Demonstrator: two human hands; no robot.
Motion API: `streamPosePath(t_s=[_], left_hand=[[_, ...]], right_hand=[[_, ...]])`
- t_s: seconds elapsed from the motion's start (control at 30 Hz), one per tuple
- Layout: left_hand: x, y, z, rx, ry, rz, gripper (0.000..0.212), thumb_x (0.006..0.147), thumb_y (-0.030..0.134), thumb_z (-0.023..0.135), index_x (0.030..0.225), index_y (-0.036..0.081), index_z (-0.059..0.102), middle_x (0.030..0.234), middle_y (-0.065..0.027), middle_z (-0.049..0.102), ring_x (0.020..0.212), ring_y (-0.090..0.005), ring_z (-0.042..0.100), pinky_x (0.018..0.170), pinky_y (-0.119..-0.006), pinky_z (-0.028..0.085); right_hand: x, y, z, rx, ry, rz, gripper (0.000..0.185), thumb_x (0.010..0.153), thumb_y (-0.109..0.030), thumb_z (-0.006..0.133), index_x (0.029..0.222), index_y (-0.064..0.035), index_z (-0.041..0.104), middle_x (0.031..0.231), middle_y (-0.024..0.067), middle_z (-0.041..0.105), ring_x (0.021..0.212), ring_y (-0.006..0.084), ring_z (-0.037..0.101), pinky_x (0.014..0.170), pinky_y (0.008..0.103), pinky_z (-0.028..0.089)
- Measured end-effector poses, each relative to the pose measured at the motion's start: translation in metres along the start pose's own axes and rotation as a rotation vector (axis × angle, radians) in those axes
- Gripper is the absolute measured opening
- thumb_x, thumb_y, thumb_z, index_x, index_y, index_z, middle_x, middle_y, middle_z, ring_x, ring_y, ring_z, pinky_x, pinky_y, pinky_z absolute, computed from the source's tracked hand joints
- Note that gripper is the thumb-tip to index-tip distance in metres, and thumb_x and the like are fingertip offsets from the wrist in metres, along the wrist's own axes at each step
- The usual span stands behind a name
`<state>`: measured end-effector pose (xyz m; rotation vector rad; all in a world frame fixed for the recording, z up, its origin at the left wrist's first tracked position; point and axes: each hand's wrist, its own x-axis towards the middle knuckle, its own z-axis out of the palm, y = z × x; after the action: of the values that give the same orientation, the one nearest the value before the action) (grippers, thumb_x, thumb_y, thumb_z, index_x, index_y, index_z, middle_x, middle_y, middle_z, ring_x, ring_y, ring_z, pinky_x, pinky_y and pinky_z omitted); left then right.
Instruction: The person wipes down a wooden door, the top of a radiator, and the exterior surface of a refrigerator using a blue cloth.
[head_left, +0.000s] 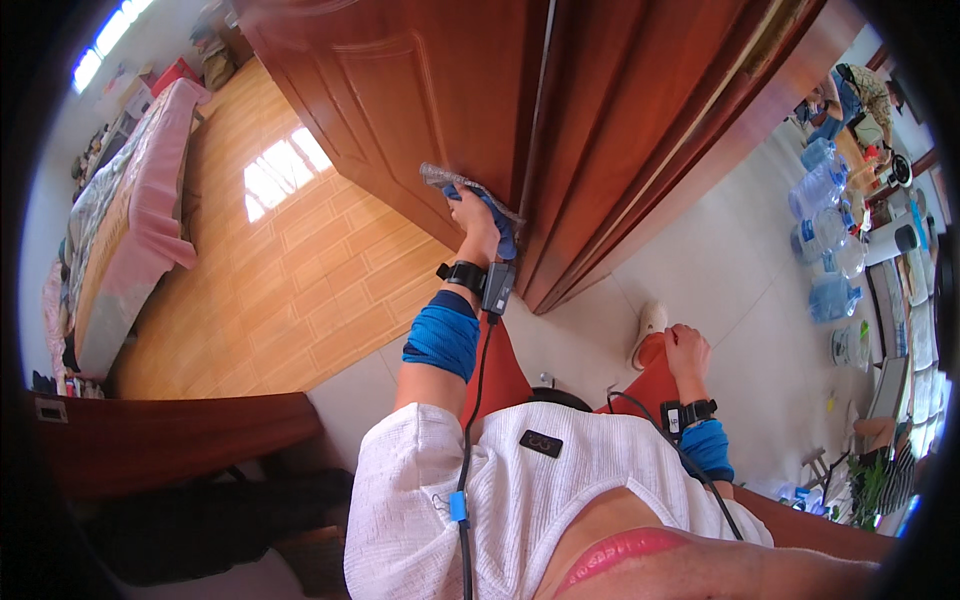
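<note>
My left hand (474, 214) presses a grey and blue cloth (504, 229) against the lower part of a reddish-brown wooden door (390, 112), close to its hinge-side edge. The cloth is bunched under the palm, and one edge spreads out past the fingers. Beside it rises the grooved wooden door frame (600, 142). My right hand (686, 352) rests over my right knee and holds nothing. Dark straps with small devices and black cables sit on both wrists.
Wood-look floor (300, 300) and a bed with a pink cover (154, 225) lie to the left. Several large plastic water bottles (817, 232) stand on pale tiles at right. A person (855, 105) bends at the far right; another person's leg (877, 427) shows lower down.
</note>
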<state>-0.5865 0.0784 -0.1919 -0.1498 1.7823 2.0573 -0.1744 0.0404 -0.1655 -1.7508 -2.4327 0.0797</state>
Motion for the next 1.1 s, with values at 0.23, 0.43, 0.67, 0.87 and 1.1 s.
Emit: streamPosePath(t_s=[0.23, 0.43, 0.67, 0.87, 1.1], left_hand=[[-0.037, 0.142, 0.018, 0.100, -0.046, 0.879, 0.046, 0.090, 0.029, 0.047, 0.124, -0.001, 0.040, 0.117, -0.0248, 0.045, 0.111, -0.0397, 0.039, 0.094, -0.046, 0.030], [-0.062, 0.319, 0.055, 0.190, -0.117, 1.638, 0.052, 0.083, 0.030, 0.057, 0.120, -0.003, 0.042, 0.119, -0.0248, 0.042, 0.109, -0.0383, 0.040, 0.093, -0.045, 0.030], [-0.067, 0.299, 0.054, 0.192, 0.072, 1.733, 0.056, 0.085, 0.037, 0.054, 0.126, 0.002, 0.041, 0.125, -0.0222, 0.042, 0.114, -0.0300, 0.041, 0.097, -0.036, 0.029], [-0.055, 0.182, 0.021, 0.338, -0.126, 1.507, 0.079, 0.076, 0.033, 0.064, 0.134, 0.000, 0.024, 0.136, -0.0272, 0.024, 0.125, -0.0430, 0.024, 0.103, -0.049, 0.019], [-0.049, 0.060, -0.017, 0.586, -0.197, 1.291, 0.082, 0.069, 0.014, 0.066, 0.134, -0.003, 0.018, 0.138, -0.0265, 0.019, 0.126, -0.0430, 0.021, 0.105, -0.047, 0.018]], right_hand=[[0.004, -0.010, 0.000, 0.051, 0.021, -0.018, 0.026, 0.081, -0.027, 0.051, 0.070, -0.0055, 0.061, 0.074, 0.0133, 0.061, 0.073, 0.0318, 0.058, 0.068, 0.0425, 0.046], [0.007, -0.008, 0.013, 0.060, 0.034, -0.018, 0.024, 0.080, -0.026, 0.052, 0.074, -0.0062, 0.063, 0.076, 0.0104, 0.062, 0.075, 0.0303, 0.058, 0.069, 0.0409, 0.047], [0.004, -0.009, 0.010, 0.130, 0.046, -0.022, 0.026, 0.082, -0.025, 0.049, 0.073, -0.0049, 0.062, 0.077, 0.0118, 0.062, 0.074, 0.0304, 0.059, 0.070, 0.0415, 0.047], [0.002, -0.002, 0.012, 0.119, 0.061, -0.037, 0.022, 0.080, -0.024, 0.052, 0.071, -0.0058, 0.061, 0.074, 0.0106, 0.062, 0.073, 0.0298, 0.058, 0.068, 0.0411, 0.047], [-0.008, -0.012, 0.008, 0.154, 0.026, -0.055, 0.023, 0.080, -0.022, 0.052, 0.068, -0.0053, 0.061, 0.071, 0.0144, 0.060, 0.067, 0.0341, 0.057, 0.065, 0.0433, 0.046]])
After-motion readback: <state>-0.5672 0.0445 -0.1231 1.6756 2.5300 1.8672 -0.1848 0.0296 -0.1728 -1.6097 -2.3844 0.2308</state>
